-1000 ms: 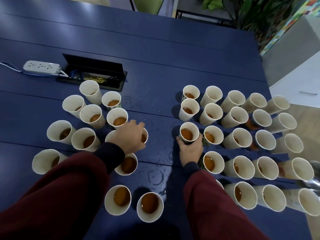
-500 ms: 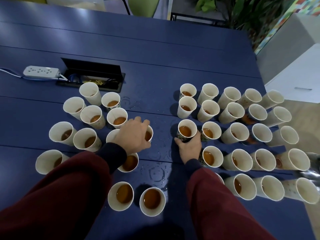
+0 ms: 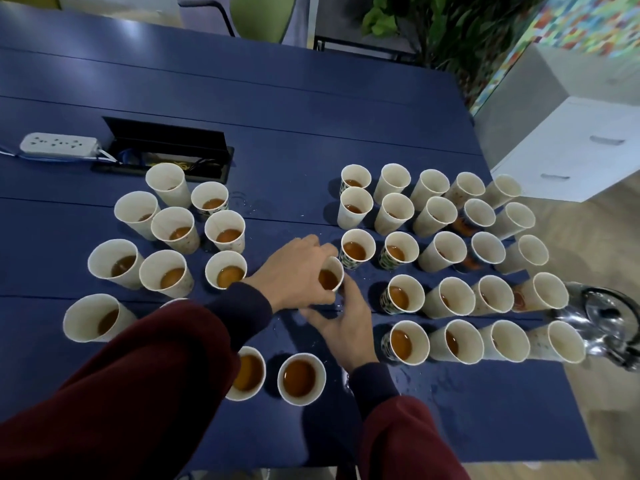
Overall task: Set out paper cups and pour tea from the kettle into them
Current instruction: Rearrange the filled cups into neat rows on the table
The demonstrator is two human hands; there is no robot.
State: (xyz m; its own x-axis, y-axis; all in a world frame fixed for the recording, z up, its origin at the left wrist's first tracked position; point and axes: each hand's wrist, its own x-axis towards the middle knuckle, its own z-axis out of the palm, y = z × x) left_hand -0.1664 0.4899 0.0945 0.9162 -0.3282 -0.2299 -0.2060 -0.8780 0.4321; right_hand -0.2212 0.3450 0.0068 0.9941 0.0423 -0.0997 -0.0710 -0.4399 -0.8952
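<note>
Paper cup (image 3: 330,278), gripped by our left hand (image 3: 294,271), has crossed from the left group (image 3: 175,233) to the middle; our right hand (image 3: 341,318) has released its own, fingers loose, perhaps touching this one; pouring looks done.

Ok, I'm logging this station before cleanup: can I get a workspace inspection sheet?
Surface: dark blue slatted table, water droplets among the cups.
Job's things: white paper cups in two clusters, most holding tea; steel kettle at right edge.
Clutter: nothing seen.
Grippers: left hand grips a filled cup; right hand open beside it.
Cables: white power strip, cord into open black cable box.
Surroundings: green chair, leafy plant, white drawer cabinet.
</note>
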